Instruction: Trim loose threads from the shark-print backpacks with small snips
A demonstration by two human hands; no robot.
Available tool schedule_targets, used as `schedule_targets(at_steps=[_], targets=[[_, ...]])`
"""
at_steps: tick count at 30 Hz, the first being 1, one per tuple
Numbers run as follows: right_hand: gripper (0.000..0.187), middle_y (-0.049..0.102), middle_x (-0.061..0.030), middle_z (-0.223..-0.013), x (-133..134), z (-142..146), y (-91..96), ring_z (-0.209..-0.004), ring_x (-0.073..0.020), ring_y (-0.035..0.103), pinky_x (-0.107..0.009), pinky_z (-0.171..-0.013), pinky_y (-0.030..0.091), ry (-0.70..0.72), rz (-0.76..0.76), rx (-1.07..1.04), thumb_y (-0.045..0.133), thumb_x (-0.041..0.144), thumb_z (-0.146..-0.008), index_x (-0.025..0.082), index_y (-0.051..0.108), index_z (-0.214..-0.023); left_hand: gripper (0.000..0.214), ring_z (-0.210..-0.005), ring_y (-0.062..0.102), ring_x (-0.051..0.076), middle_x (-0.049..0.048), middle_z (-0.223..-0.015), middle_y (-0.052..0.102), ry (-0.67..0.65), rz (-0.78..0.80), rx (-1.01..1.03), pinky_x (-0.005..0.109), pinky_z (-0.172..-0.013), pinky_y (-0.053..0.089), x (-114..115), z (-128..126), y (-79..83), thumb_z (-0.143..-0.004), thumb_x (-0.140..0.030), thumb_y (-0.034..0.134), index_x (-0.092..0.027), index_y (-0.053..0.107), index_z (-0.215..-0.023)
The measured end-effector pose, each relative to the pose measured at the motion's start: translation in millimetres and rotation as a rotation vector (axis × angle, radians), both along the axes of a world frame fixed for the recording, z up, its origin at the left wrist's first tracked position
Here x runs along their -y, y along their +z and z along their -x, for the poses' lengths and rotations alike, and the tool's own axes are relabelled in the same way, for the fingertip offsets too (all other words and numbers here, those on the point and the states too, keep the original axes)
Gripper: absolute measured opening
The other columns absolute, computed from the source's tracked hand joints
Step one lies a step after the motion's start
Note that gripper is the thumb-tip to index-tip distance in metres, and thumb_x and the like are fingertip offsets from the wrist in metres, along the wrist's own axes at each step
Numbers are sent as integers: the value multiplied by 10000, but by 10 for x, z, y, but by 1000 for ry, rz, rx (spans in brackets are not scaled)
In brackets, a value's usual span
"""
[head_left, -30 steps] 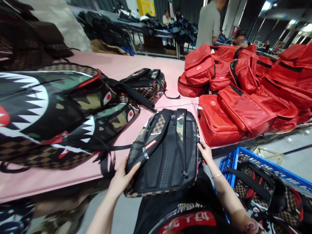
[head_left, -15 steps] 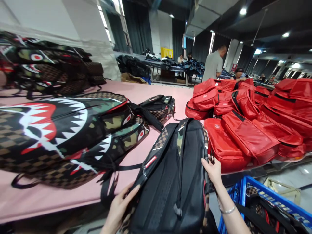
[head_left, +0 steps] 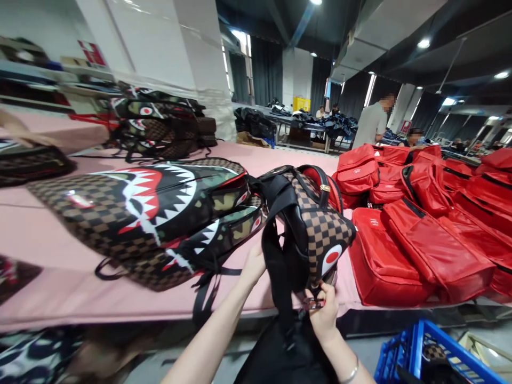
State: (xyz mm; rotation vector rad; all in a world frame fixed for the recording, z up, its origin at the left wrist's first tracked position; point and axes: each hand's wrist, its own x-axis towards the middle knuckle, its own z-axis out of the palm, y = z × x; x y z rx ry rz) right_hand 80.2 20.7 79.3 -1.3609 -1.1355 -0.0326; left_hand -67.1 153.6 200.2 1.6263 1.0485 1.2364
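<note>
A checkered brown-and-black backpack (head_left: 326, 229) with a red-and-white eye patch and black straps is tilted up in front of me at the pink table's edge. My left hand (head_left: 255, 265) grips its left side, fingers partly hidden behind a wide black strap (head_left: 276, 266). My right hand (head_left: 325, 312) pinches the lower edge near the eye patch. A small dark tool (head_left: 314, 303), perhaps thread snips, sits in the same hand. Left of it lie shark-mouth backpacks (head_left: 176, 213) in camouflage and checks.
Red bags (head_left: 432, 250) are heaped on the right of the pink table (head_left: 132, 304). More patterned backpacks (head_left: 160, 122) are stacked at the back left. A blue crate (head_left: 416, 352) stands at lower right. Another person's arm (head_left: 20, 128) reaches in from the left; a person in grey (head_left: 370, 122) stands behind.
The backpack has turned from its black padded back to its checkered side and top. Both hands have shifted their hold on it. The view has swung left.
</note>
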Motion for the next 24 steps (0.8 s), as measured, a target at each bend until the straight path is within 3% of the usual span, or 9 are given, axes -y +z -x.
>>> schedule_targets(at_steps=[3,5,7,10,12,16,18,21,24], targets=[[283,415,84,-520,56,18,-61,-458,-89,462,-208,-487,429,30,110,-146,572,293,-802,129,515,-1025,465,-1217,440,241,103,-1309,488,222,-298,40,400,-1038,346,330,12,102,-829,-402,475,-185,481,-1241],[301,395,87,-530,102,-13,-9,-470,-90,444,-217,-506,426,25,143,-206,567,313,-798,122,514,-1024,353,-1153,485,218,97,-1221,530,350,-465,60,387,-1000,385,582,-40,188,-842,-323,497,-200,517,-1172],[314,384,86,-538,151,-51,63,-482,-93,431,-225,-520,423,47,174,-247,567,324,-791,125,513,-1029,275,-980,570,187,82,-1076,566,249,-497,100,344,-875,476,791,-147,270,-833,-296,530,-195,535,-1089],[329,412,77,-562,236,-103,151,-505,-98,436,-226,-524,408,130,237,-283,570,294,-778,141,509,-1063,371,-787,594,150,55,-966,561,0,-427,73,285,-725,520,956,-358,367,-738,-339,661,-184,514,-1041],[328,444,67,-583,299,-141,201,-520,-101,446,-229,-532,399,178,261,-298,563,259,-766,153,515,-1072,372,-710,578,132,30,-882,566,0,-414,1,257,-663,510,981,-479,425,-690,-339,707,-178,523,-970],[207,537,23,-655,425,-220,400,-579,-116,490,-255,-590,422,229,285,-393,557,250,-769,166,573,-958,93,-606,520,101,-3,-716,559,65,-447,-91,220,-588,443,975,-567,532,-807,-258,576,-173,554,-775],[168,586,-10,-728,492,-244,585,-647,-133,523,-263,-620,435,266,278,-471,599,286,-760,172,592,-884,102,-620,516,105,5,-718,567,43,-450,-108,222,-597,425,981,-550,565,-830,-234,533,-171,569,-758],[261,614,-55,-918,589,-248,919,-707,-128,532,-231,-586,426,418,258,-624,619,382,-764,183,613,-934,116,-628,521,110,7,-720,559,-23,-367,-55,225,-602,417,991,-517,577,-840,-233,506,-169,574,-772],[346,589,-39,-832,651,-224,1211,-514,-49,406,-171,-443,312,617,271,-799,549,482,-811,172,619,-946,128,-616,513,110,-2,-696,529,-127,-194,97,222,-593,412,989,-509,562,-826,-253,513,-167,554,-742]])
